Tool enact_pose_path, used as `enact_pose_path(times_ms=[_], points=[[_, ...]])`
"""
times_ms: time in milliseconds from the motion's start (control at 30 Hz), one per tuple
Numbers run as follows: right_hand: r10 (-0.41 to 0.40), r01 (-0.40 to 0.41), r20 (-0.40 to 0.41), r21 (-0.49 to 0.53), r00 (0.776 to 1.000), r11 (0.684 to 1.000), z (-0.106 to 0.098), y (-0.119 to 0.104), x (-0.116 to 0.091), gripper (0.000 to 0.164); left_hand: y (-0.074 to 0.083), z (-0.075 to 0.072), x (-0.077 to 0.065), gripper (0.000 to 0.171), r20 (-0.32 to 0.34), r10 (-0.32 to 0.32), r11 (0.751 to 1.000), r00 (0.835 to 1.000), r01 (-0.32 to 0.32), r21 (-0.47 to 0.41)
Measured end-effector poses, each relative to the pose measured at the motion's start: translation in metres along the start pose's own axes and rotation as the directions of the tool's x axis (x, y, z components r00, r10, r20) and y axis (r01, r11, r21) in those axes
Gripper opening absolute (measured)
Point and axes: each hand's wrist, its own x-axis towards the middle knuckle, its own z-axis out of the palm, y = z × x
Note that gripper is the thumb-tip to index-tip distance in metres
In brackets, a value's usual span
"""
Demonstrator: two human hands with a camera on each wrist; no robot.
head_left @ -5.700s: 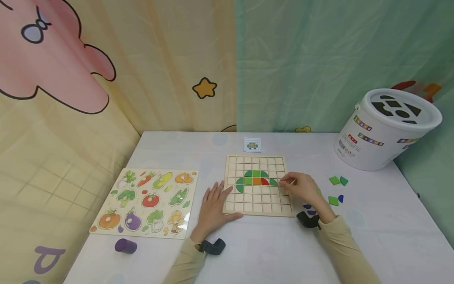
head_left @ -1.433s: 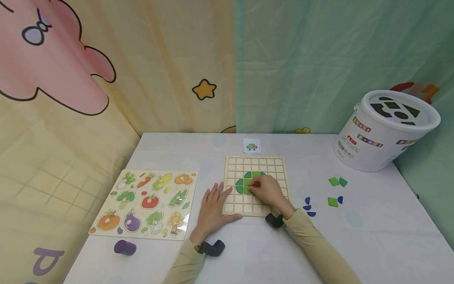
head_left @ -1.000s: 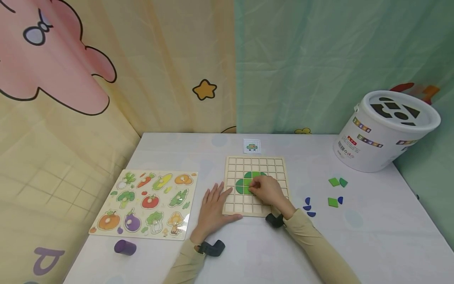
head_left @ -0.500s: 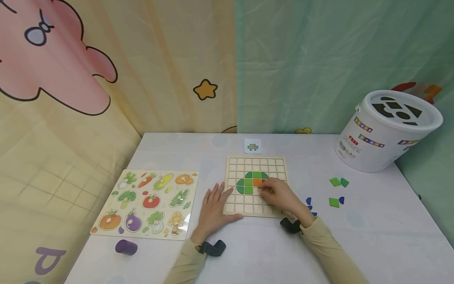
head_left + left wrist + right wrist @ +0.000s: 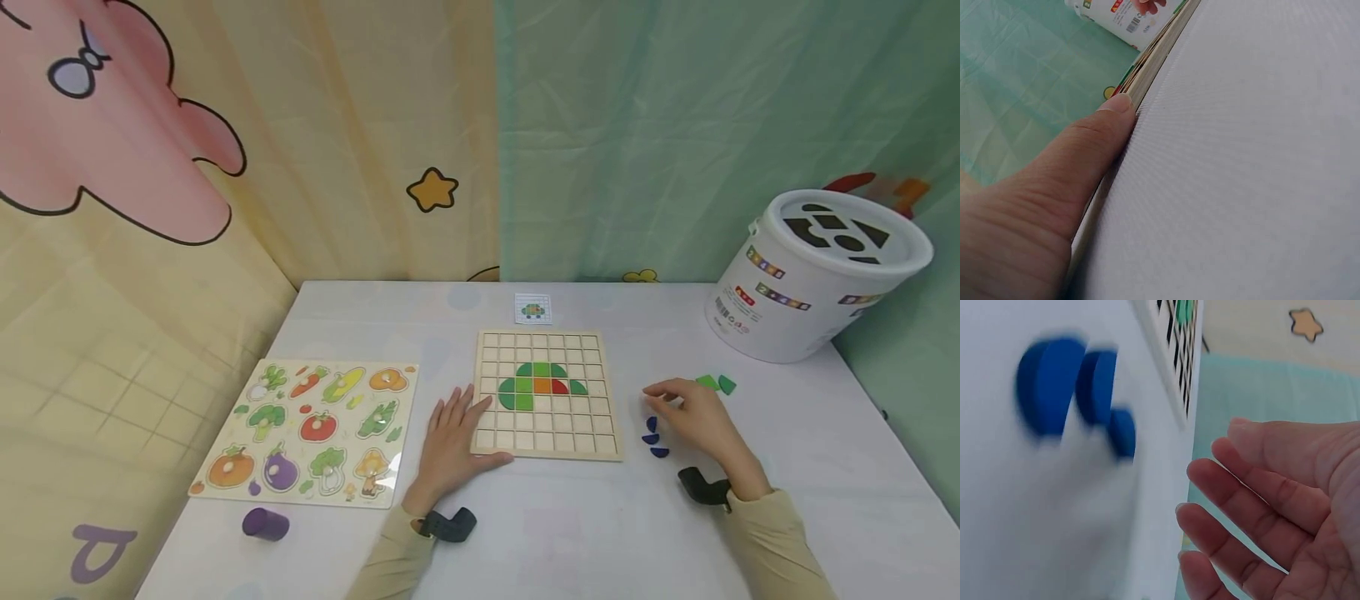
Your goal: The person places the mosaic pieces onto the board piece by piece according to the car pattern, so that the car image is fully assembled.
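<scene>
A wooden grid board (image 5: 555, 429) lies mid-table, with green tiles, an orange square (image 5: 542, 386) and a red quarter-round tile (image 5: 559, 387) set in its cells. My left hand (image 5: 452, 442) rests flat at the board's left side, thumb along its near edge, as the left wrist view also shows. Off the board to the right, my right hand (image 5: 697, 418) hovers with loosely bent fingers and nothing between them in the right wrist view. Below its fingertips lie three blue half-round pieces (image 5: 1054, 384). A green square (image 5: 707, 382) and a green quarter-round piece (image 5: 727, 384) sit behind it.
A small pattern card (image 5: 533, 309) lies beyond the board. To the left are a vegetable puzzle board (image 5: 348, 442) and a purple cylinder (image 5: 266, 523). A white bucket (image 5: 795, 292) with a shape-hole lid stands at the back right.
Compared with the oldest frame, a green square sits in the board's lower row. My right hand has since left the board and moved right, over the loose pieces. The left hand stays put.
</scene>
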Motion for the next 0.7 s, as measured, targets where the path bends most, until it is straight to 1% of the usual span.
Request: enact_pose_path(times_ms=[67,167,233,367,433,533,600,700], points=[[0.036,-0.036,-0.022,-0.013,0.999,0.999,-0.007,0.012,-0.005,0.019,0.0,0.0,0.0,0.095,0.007,-0.001,1.0,1.0,0.001,0.001],[0.065,-0.065,-0.018,-0.028,0.998,0.997,-0.019,0.025,-0.012,0.024,0.0,0.0,0.0,0.095,0.008,-0.005,1.0,1.0,0.005,0.0],[0.084,-0.084,0.001,-0.036,0.996,0.996,-0.026,0.032,-0.015,0.029,0.0,-0.001,0.0,0.094,0.007,-0.01,1.0,1.0,0.01,-0.002],[0.115,-0.111,0.076,-0.059,0.99,0.992,-0.036,0.043,-0.019,0.041,0.0,-0.002,0.0,0.094,0.012,-0.011,1.0,1.0,0.011,-0.007],[0.13,-0.123,0.107,-0.074,0.986,0.99,-0.038,0.046,-0.021,0.046,0.001,-0.002,0.0,0.093,0.012,-0.007,1.0,1.0,0.007,-0.009],[0.137,-0.125,0.13,-0.096,0.982,0.988,-0.038,0.05,-0.024,0.05,0.001,-0.002,0.0,0.093,0.012,-0.005,1.0,1.0,0.006,-0.011],[0.135,-0.122,0.133,-0.098,0.982,0.988,-0.037,0.053,-0.026,0.049,0.002,-0.002,0.0,0.093,0.014,-0.008,1.0,1.0,0.008,-0.01],[0.129,-0.116,0.127,-0.103,0.983,0.988,-0.037,0.055,-0.028,0.043,0.002,-0.002,0.0,0.093,0.014,-0.009,1.0,1.0,0.009,-0.013]])
